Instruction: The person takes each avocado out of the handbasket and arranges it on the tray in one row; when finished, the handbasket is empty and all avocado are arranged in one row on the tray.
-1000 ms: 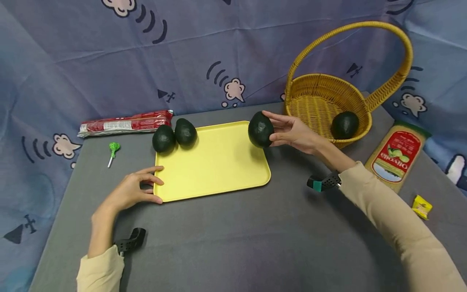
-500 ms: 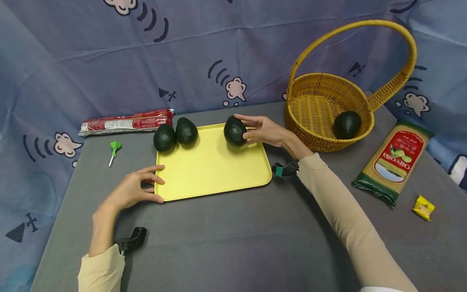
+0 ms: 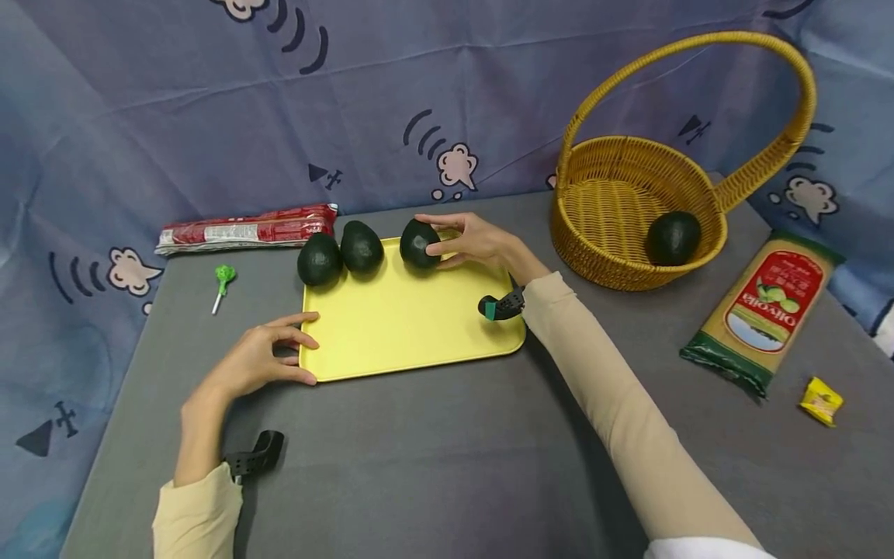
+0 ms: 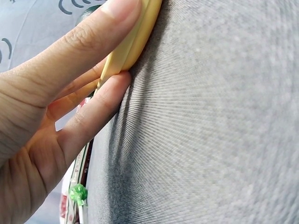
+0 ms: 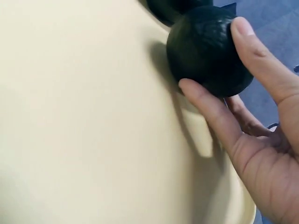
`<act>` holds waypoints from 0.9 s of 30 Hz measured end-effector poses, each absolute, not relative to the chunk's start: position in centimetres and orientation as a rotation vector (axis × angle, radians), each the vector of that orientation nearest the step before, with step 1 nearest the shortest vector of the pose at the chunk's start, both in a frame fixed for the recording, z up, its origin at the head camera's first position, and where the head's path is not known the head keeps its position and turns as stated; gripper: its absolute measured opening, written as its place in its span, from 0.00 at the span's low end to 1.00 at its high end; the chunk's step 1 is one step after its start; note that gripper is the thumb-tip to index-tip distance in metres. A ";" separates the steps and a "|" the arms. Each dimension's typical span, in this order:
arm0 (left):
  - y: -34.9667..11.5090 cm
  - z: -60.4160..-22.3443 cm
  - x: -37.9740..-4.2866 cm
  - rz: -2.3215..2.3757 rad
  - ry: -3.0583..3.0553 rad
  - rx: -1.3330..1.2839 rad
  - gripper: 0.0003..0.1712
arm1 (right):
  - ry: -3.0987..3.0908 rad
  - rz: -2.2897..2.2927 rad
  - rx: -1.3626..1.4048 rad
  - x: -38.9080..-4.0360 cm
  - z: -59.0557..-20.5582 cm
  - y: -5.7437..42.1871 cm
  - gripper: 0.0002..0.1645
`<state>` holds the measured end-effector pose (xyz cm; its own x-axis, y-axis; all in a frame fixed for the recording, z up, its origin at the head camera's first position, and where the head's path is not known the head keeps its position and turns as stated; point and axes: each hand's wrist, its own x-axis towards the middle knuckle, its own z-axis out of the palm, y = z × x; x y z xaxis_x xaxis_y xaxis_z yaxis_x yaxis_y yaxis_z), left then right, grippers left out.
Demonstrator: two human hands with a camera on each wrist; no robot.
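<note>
Table (image 3: 433, 458) spreads past tray (image 3: 405, 334) edge.

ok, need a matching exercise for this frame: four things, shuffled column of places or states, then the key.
Things
1. yellow tray
2. lollipop
3. wicker basket
4. right hand

Places and states
A. grips an avocado
B. touched at one short side by the left hand
C. contains another avocado
D. green-topped, lying near the red packet

Pairs: 1-B, 2-D, 3-C, 4-A
</note>
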<state>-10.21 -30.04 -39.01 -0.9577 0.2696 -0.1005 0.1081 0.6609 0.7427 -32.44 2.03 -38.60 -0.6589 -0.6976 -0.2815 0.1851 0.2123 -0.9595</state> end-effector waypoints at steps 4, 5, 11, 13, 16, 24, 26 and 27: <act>-30.0 -38.9 -10.4 1.186 2.665 0.307 0.24 | 1.814 -1.533 -0.486 -32.7 -38.3 1.7 0.41; -30.0 -38.9 -10.4 1.192 2.661 0.307 0.24 | 1.826 -1.529 -0.488 -32.8 -38.3 1.6 0.41; -30.2 -39.1 -10.4 1.180 2.659 0.279 0.24 | 1.811 -1.548 -0.539 -32.7 -38.4 0.7 0.42; -30.2 -39.1 -10.3 1.174 2.655 0.271 0.24 | 1.791 -1.555 -0.559 -32.5 -38.5 0.2 0.42; -30.2 -39.2 -10.3 1.180 2.641 0.262 0.25 | 1.773 -1.565 -0.565 -32.4 -38.5 -0.4 0.41; -30.2 -39.2 -10.3 1.194 2.637 0.273 0.24 | 1.746 -1.604 -0.530 -32.4 -38.6 -0.3 0.42; -30.2 -39.3 -10.3 1.196 2.631 0.275 0.24 | 1.735 -1.610 -0.518 -32.4 -38.6 -0.2 0.42; -30.2 -39.3 -10.3 1.196 2.629 0.275 0.24 | 1.733 -1.613 -0.510 -32.4 -38.7 -0.2 0.43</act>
<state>-10.34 -30.20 -39.29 -0.9536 0.2673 -0.1389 0.0708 0.6470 0.7592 -32.45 -0.18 -38.67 -0.6743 -0.7031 -0.2259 0.1747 0.1454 -0.9738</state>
